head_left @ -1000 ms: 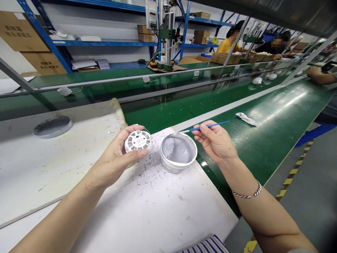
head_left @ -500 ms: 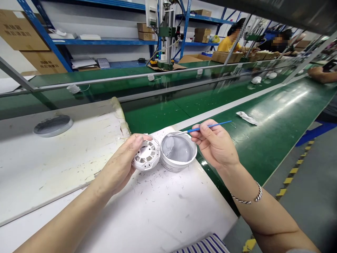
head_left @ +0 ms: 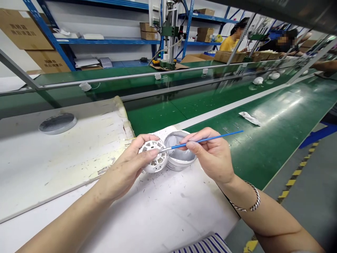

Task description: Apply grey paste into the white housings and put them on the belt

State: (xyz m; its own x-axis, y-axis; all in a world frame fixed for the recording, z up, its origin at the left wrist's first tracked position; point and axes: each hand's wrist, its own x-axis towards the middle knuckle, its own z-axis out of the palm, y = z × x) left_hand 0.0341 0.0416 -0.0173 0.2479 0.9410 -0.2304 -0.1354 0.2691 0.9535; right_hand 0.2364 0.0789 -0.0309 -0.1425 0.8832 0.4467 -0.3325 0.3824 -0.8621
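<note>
My left hand (head_left: pixel 131 158) grips a round white plastic housing (head_left: pixel 160 162) with spoke-like openings, thumb across its face and fingers round its far side. Between the thumb and fingers of my right hand (head_left: pixel 214 154) is a thin blue paintbrush (head_left: pixel 204 140). Its metal collar and tip lie over the housing beside my left thumb; whether the bristles touch it I cannot tell. Just behind and right of the housing stands a white tub (head_left: pixel 179 164) of grey paste, partly covered by my right fingers and the brush.
A grey-smeared round lid (head_left: pixel 58 123) lies on the white board (head_left: pixel 86 147) at left. On the green conveyor surface are a small white packet (head_left: pixel 249 118) and white rounded parts (head_left: pixel 258 80). Co-workers sit at the far right. A metal rail (head_left: pixel 131 78) crosses behind.
My right hand has brought the brush from the tub's paste leftward and down to the housing. My left hand has moved slightly right, its thumb now lying across the housing's face.
</note>
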